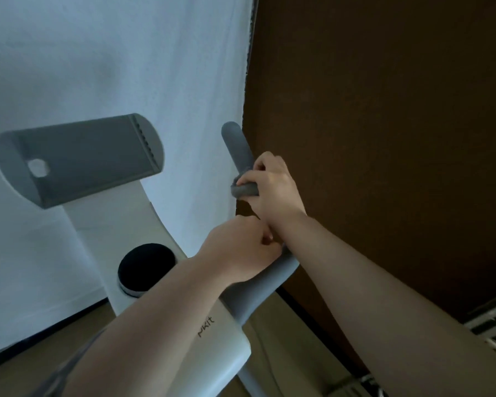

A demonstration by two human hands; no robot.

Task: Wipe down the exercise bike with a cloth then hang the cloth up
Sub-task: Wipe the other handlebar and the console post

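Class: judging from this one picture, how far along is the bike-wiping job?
Done: nothing can be confirmed. In hand: the right hand grips a grey cloth around the handlebar; the left hand holds the bar lower down. Left: the console and hanging the cloth.
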